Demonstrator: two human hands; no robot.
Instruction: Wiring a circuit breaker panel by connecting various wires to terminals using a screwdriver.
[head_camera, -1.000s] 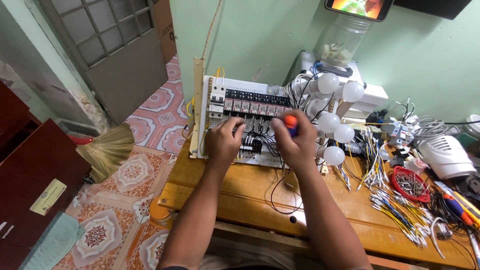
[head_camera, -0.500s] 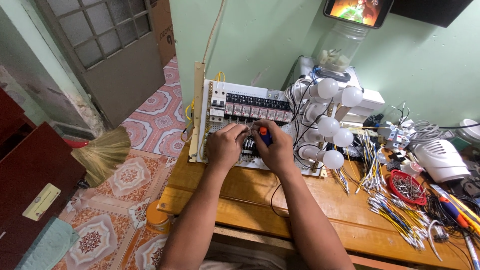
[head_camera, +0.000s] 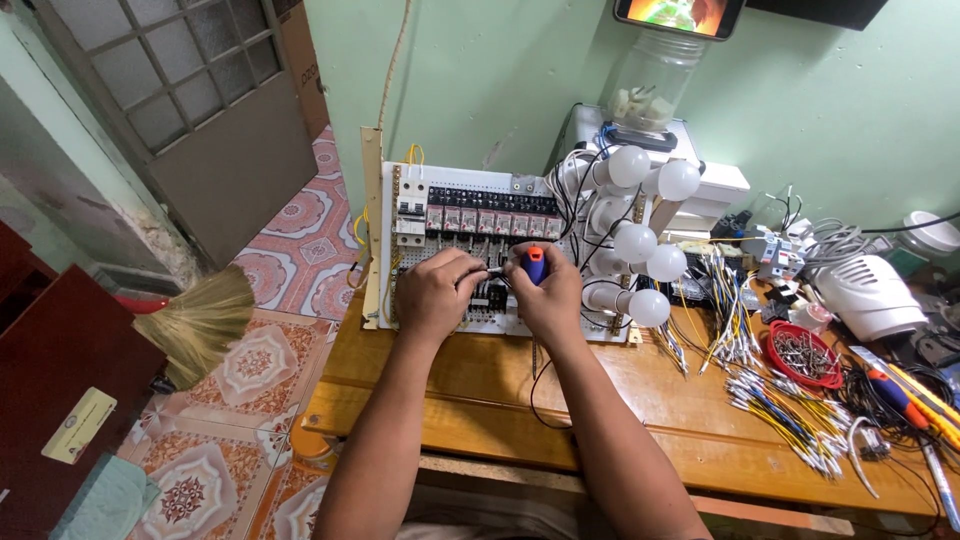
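Both hands have been brought down and together onto the lower middle of the white electrical panel (head_camera: 470, 250), which stands propped on the wooden table (head_camera: 600, 400) against the green wall; a second ago they were held higher and further apart on the board. The right hand (head_camera: 545, 295) is closed around a screwdriver with a blue and orange handle (head_camera: 535, 265), whose handle was raised well clear of the board before and is now sunk low, its tip hidden behind the fingers. The left hand (head_camera: 440, 290) is curled with the fingertips pinched on something small, apparently a thin wire end, just beside the screwdriver, though what is pinched cannot be told for certain. From this closing-in it is judged that a wire is being seated and tightened at a terminal below the row of relays (head_camera: 490, 220). The white bulbs (head_camera: 640, 240) are seen to the right of the panel, with bundles of cut wires (head_camera: 790, 410) and a red dish of small parts (head_camera: 805, 355) lying well apart on the table
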